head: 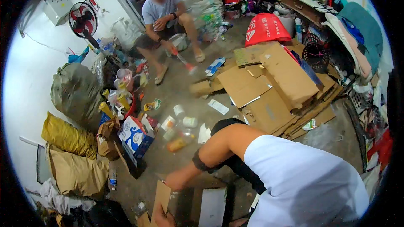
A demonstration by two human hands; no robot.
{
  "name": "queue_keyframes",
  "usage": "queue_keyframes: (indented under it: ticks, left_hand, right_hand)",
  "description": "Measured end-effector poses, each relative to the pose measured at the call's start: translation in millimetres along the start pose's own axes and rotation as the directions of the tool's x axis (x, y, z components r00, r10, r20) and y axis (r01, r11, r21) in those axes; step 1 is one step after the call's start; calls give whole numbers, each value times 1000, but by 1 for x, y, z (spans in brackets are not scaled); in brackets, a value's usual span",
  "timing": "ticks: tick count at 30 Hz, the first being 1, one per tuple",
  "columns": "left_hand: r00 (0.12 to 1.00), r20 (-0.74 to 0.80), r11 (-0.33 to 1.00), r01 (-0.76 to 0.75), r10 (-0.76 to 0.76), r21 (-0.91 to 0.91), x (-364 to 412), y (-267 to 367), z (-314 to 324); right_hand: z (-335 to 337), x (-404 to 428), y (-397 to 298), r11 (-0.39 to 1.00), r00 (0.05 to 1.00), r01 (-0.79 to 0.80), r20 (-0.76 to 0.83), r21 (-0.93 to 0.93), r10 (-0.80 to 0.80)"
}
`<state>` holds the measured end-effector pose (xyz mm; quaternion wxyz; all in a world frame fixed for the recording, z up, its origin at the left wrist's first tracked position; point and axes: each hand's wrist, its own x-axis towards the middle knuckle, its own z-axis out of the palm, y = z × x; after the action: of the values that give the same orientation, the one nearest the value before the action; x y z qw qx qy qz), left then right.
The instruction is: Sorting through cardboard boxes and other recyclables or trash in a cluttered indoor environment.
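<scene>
Low in the view, my left hand (164,219) grips a narrow brown cardboard flap (161,195), its thumb lying over the face. My right hand (179,179), blurred, is at the upper end of that flap; its fingers are not clear, so whether it grips is uncertain. A dark band is round my right wrist. Just right of the flap, a cardboard box (187,206) stands low by my legs, partly hidden, with a whitish panel (213,206) beside it.
Plastic bottles (190,122) lie ahead on the floor, and flattened cardboard (268,101) is piled to the right. A blue-and-white box (134,135) and stuffed sacks (75,94) line the left. A person (165,15) crouches beyond, holding a red-handled tool (181,57).
</scene>
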<state>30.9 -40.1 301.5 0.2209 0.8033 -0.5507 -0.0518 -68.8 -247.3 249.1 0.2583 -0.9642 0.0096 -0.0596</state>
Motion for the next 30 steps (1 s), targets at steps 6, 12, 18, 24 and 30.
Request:
queue_keyframes:
  ticks: [6,12,18,24,30]
  left_hand:
    - [998,-58,1000,6,-5,16,-4,-9,2]
    - [958,-212,938,-245,195,-244,10,-28,22]
    - [986,-169,1000,3,2,27,11,-27,23]
    - [987,-132,968,-62,97,245,-3,6,-1]
    - [997,-74,959,-9,31,282,-2,4,-4]
  right_hand:
    - [-11,-1,-14,980,978,-195,73,-45,198]
    - [-10,0,-8,994,994,-109,3,11,109]
    - [-4,1,-7,995,994,-95,42,-44,97]
    - [10,3,2,988,989,-145,2,58,145]
    - [19,12,13,999,999,-37,-33,-35,36]
